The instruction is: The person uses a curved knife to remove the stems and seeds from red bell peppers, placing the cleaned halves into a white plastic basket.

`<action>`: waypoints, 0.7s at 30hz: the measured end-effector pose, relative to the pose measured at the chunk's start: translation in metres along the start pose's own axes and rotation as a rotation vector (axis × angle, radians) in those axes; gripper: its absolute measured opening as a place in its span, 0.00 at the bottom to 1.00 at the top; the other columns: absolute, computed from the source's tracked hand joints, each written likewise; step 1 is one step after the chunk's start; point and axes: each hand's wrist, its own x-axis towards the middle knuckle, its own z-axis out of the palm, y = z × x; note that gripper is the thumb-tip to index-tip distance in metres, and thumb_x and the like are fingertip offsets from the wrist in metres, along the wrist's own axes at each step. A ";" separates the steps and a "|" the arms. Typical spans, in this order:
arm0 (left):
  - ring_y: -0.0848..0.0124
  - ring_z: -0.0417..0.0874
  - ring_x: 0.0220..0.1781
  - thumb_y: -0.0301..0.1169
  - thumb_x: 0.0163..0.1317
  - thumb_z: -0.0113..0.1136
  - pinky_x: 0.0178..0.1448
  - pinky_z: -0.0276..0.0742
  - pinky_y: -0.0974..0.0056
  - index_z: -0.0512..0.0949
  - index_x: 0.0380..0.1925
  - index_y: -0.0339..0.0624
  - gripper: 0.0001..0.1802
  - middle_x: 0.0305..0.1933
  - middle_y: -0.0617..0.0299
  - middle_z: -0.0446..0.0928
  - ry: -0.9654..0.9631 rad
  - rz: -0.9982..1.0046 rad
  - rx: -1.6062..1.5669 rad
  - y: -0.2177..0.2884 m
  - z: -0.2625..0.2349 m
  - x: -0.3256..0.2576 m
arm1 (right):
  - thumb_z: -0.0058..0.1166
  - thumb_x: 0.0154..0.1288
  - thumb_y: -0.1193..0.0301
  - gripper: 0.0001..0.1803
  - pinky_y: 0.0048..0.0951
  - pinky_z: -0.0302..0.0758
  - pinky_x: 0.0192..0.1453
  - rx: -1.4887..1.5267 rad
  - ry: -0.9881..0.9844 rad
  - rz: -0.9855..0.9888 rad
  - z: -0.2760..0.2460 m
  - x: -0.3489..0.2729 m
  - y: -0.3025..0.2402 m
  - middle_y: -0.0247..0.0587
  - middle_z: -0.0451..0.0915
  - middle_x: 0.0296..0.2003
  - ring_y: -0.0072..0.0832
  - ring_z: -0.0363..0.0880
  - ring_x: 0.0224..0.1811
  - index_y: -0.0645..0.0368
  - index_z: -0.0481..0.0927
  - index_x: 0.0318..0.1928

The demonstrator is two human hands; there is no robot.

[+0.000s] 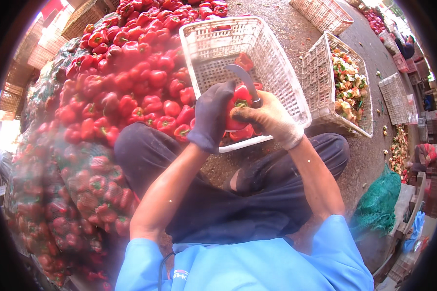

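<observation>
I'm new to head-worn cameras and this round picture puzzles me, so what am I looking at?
There is no machine here, just a person sitting cross-legged on the ground. A fisheye camera on their head looks down, which is why edges bend and the corners are black.

The left hand, in a dark glove, holds a red pepper. The right hand, in a pale, stained glove, grips a curved knife against it.

Beyond the hands stands a white crate with a few red peppers inside. To the left lie a large heap of red peppers and a net sack of more. To the right, another crate holds pale, green and red scraps.
</observation>
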 end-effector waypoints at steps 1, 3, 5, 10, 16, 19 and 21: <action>0.58 0.90 0.53 0.44 0.74 0.63 0.62 0.83 0.57 0.86 0.61 0.41 0.23 0.55 0.49 0.88 0.043 -0.021 0.004 0.005 0.004 0.001 | 0.77 0.66 0.66 0.22 0.21 0.80 0.42 0.017 0.031 -0.072 0.002 0.004 0.016 0.30 0.88 0.39 0.14 0.82 0.37 0.60 0.85 0.56; 0.59 0.91 0.51 0.47 0.73 0.64 0.60 0.83 0.58 0.88 0.56 0.39 0.24 0.52 0.49 0.89 0.121 -0.122 0.003 0.021 0.007 0.003 | 0.77 0.67 0.68 0.22 0.25 0.83 0.49 0.015 0.077 -0.156 0.007 0.005 0.023 0.32 0.88 0.41 0.18 0.85 0.42 0.62 0.84 0.57; 0.61 0.91 0.50 0.49 0.72 0.64 0.59 0.84 0.59 0.89 0.54 0.38 0.26 0.51 0.49 0.90 0.165 -0.215 0.035 0.024 0.008 0.003 | 0.77 0.67 0.69 0.23 0.27 0.84 0.54 -0.036 0.107 -0.170 0.008 0.002 0.023 0.34 0.89 0.44 0.20 0.86 0.46 0.63 0.84 0.58; 0.67 0.91 0.51 0.53 0.70 0.65 0.58 0.83 0.61 0.89 0.54 0.37 0.29 0.47 0.50 0.91 0.193 -0.234 0.057 0.031 0.013 0.003 | 0.77 0.67 0.69 0.22 0.27 0.84 0.54 0.014 0.094 -0.161 0.000 0.004 0.031 0.33 0.89 0.45 0.19 0.86 0.46 0.63 0.84 0.57; 0.66 0.90 0.48 0.51 0.72 0.64 0.57 0.82 0.62 0.89 0.51 0.37 0.27 0.46 0.51 0.91 0.161 -0.206 0.086 0.025 0.007 0.007 | 0.79 0.66 0.67 0.23 0.25 0.83 0.51 -0.173 0.245 -0.332 0.009 -0.008 0.018 0.32 0.89 0.42 0.17 0.85 0.45 0.63 0.85 0.56; 0.65 0.90 0.45 0.51 0.73 0.62 0.55 0.83 0.61 0.89 0.50 0.38 0.25 0.45 0.53 0.90 0.155 -0.202 0.151 0.032 0.007 0.009 | 0.80 0.65 0.64 0.24 0.25 0.83 0.50 -0.296 0.310 -0.408 0.009 -0.011 0.019 0.31 0.88 0.41 0.16 0.84 0.43 0.63 0.85 0.54; 0.64 0.90 0.44 0.50 0.74 0.62 0.54 0.83 0.61 0.89 0.49 0.39 0.25 0.46 0.53 0.90 0.135 -0.172 0.186 0.035 0.006 0.007 | 0.81 0.65 0.62 0.25 0.24 0.82 0.49 -0.329 0.334 -0.456 0.009 -0.011 0.023 0.31 0.88 0.39 0.15 0.83 0.42 0.63 0.85 0.54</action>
